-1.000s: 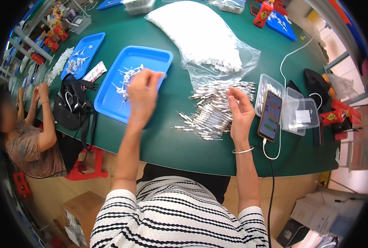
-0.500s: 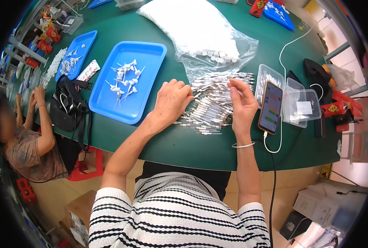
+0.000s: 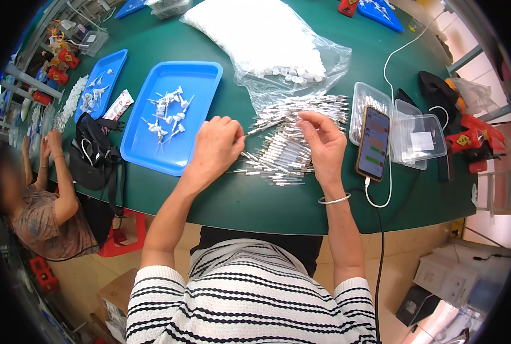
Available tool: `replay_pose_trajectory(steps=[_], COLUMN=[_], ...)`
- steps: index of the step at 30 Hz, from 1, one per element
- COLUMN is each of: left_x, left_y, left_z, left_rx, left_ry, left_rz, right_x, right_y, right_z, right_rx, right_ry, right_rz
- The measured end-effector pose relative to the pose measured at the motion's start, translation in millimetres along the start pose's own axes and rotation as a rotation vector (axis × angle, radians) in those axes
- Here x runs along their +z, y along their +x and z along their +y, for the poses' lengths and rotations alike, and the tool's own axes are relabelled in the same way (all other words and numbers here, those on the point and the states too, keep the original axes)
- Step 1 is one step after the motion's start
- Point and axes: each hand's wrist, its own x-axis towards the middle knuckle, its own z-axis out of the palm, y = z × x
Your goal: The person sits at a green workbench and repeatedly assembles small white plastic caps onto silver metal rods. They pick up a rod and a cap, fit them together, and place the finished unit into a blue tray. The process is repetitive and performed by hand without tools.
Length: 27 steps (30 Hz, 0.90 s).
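Silvery thin tubes (image 3: 287, 143) heaped mid-counter (image 3: 255, 195), just inboard of both hands. Left hand (image 3: 215, 150) now back at the pile's 9 o'clock edge, off the blue tray (image 3: 201, 77) it was over a second ago, fingers curled, pinching one tube end. Right hand (image 3: 323, 142) at 3 o'clock, fingertips closed on something small, can't tell what. Reads as one piece dropped, next being picked. Clear bag of white parts (image 3: 267, 40) at 12, phone (image 3: 373, 142) at 3.
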Motion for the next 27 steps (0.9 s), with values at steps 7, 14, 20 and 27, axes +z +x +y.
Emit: replay_pose_trajectory(steps=[7,14,20,27], left_x=[-41,-34,18,102], left_y=[-12,14,96,160], left_z=[1,17,10,-18], left_rx=[-0.413,-0.43,-0.154,0.077], left_ry=[-0.833,-1.25,-0.706,-0.022], left_rz=[-0.239,-0.483,-0.105,0.034], right_x=[15,7,-11,-6], right_y=[-12,-13,3,4], right_z=[-14,-11,-12,-10], right_rx=[0.421,0.211,0.027,0.018], right_ry=[0.322,0.414,0.464,0.438], right_rz=[-0.391,-0.282,0.194,0.239])
